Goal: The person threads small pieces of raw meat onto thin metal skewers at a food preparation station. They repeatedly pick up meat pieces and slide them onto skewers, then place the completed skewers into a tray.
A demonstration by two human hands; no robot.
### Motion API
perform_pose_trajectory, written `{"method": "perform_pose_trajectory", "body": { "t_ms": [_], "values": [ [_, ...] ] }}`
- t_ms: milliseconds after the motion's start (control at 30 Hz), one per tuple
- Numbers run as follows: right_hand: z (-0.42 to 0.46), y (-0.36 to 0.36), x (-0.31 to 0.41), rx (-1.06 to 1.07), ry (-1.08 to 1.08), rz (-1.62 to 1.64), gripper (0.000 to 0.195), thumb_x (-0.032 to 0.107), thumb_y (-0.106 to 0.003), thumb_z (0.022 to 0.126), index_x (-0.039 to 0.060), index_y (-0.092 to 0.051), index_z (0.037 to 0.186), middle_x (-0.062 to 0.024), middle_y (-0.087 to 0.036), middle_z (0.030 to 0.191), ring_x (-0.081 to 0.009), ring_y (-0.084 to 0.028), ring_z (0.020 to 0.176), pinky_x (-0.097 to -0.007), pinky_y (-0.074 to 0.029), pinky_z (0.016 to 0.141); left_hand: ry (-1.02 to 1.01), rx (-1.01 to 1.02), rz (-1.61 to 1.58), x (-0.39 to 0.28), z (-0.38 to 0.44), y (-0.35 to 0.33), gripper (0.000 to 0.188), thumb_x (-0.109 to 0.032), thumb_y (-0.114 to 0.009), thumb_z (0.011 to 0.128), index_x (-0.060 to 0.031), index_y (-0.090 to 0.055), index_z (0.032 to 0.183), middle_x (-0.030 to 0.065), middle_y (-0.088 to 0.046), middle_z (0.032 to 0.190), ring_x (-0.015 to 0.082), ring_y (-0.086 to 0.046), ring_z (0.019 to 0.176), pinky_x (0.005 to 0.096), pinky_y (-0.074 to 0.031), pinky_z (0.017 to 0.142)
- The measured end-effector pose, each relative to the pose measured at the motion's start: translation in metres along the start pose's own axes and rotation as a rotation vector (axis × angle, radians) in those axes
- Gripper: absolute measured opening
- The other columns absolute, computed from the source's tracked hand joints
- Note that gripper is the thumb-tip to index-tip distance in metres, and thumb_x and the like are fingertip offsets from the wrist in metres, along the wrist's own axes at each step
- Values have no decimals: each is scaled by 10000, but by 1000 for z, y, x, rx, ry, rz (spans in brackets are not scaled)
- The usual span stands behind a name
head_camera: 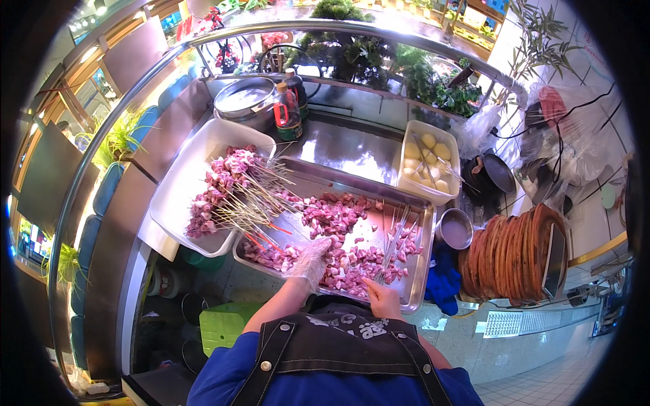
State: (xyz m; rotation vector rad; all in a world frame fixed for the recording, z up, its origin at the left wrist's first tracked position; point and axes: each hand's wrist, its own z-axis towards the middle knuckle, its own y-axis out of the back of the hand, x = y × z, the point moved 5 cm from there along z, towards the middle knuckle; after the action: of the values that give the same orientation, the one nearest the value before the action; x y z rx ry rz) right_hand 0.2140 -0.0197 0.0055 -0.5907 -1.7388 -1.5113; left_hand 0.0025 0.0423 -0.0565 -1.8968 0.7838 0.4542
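My left hand (pixel 314 261), in a clear plastic glove, is over a steel tray (pixel 425 254) of raw meat chunks (pixel 350 266). Its fingertips are against the meat; whether they grip a piece is hidden. Bare, my right hand (pixel 384 300) sits at the tray's near edge, fingers by the meat and the lower ends of a bunch of metal skewers (pixel 397 238). I cannot tell if it holds one. Threaded meat skewers (pixel 223 190) lie piled in a white plastic tub (pixel 177 182) to the left, their bare ends reaching over the tray.
Behind the tray stand two bottles (pixel 288 114), a round metal pan (pixel 245 99) and a tub of peeled potatoes (pixel 429 160), seemingly. To the right are a metal cup (pixel 454 228), a blue cloth (pixel 442 284) and a ribbed reddish-brown round object (pixel 508 254). A metal rail (pixel 355 28) curves around the counter.
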Motion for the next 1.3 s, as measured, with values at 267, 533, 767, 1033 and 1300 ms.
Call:
{"method": "perform_pose_trajectory", "body": {
  "t_ms": [267, 533, 767, 1033, 1300],
  "values": [
    [0, -2, 4, -45, 55, 41, 244, 107, -578, 887, 55, -655, 1112, -218, -658, 913, -333, -669, 778, -346, -498, 644, 101, 87, -6, 7, -8, -11, 162, -124, -575, 918, -23, -601, 1041, 81, -637, 954, 148, -613, 826, 265, -522, 730],
    [6, -2, 6, -37, 25, 107, 251, 143, -543, 901, 92, -657, 1118, -208, -656, 924, -373, -642, 853, -409, -502, 707, 144, 133, 112, 4, -18, -33, 221, -190, -539, 945, -68, -547, 1129, 31, -627, 897, 99, -586, 728, 197, -440, 595],
    [10, -3, 19, -81, 94, 47, 251, 120, -548, 891, 72, -656, 1112, -225, -648, 892, -368, -651, 803, -401, -495, 681, 69, 101, -5, 12, -13, -34, 202, -93, -559, 931, -70, -518, 1127, 52, -613, 926, 98, -559, 678, 207, -419, 556],
    [7, -11, 8, -68, -24, 72, 215, 118, -583, 877, 53, -666, 1065, -197, -639, 729, -250, -630, 622, -349, -470, 604, 136, 179, 25, 25, -12, -27, 329, -183, -600, 924, -96, -500, 1225, 36, -619, 935, 83, -559, 724, 191, -400, 557],
    [53, 26, 139, -210, 376, -56, 117, 75, -568, 882, 21, -638, 959, -173, -632, 794, -340, -610, 654, -407, -473, 603, 140, 240, 164, 15, -24, -12, 510, -376, -607, 905, -117, -468, 1322, 53, -611, 1146, 95, -537, 795, 227, -446, 606]
  ]
}}
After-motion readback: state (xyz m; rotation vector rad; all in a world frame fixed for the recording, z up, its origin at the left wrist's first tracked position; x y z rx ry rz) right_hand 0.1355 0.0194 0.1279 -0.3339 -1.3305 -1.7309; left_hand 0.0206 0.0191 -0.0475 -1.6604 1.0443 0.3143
